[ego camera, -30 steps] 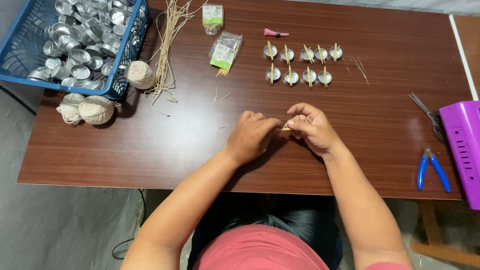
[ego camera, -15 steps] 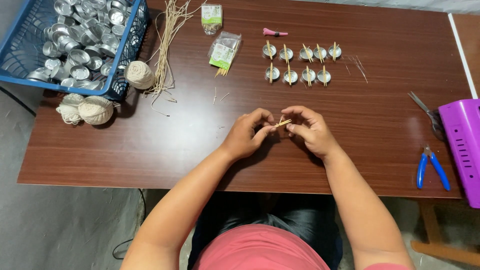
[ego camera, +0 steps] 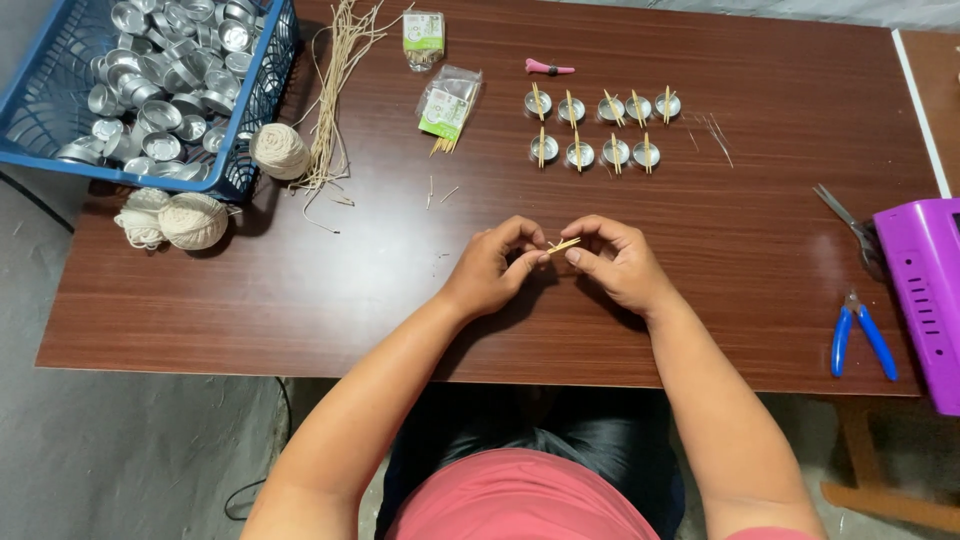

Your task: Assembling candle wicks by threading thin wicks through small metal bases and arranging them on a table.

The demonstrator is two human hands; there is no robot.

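Observation:
My left hand (ego camera: pixel 495 268) and my right hand (ego camera: pixel 618 262) meet over the near middle of the brown table (ego camera: pixel 300 290). Between their fingertips they pinch a pair of thin wooden sticks (ego camera: pixel 563 244), lying roughly level. Further back stand two rows of small metal cups (ego camera: pixel 596 128), each with sticks laid across its rim. A clear packet of wooden sticks (ego camera: pixel 447 108) lies left of the cups.
A blue basket (ego camera: pixel 262 150) full of several metal cups sits at the back left, with balls of white string (ego camera: pixel 195 220) and a bundle of pale wicks (ego camera: pixel 335 90) beside it. Scissors (ego camera: pixel 845 218), blue pliers (ego camera: pixel 860 335) and a purple device (ego camera: pixel 925 290) lie at the right.
Both hands have shifted slightly; the sticks, earlier hidden among the fingers, now show between the fingertips, held level. Nothing else on the table moved.

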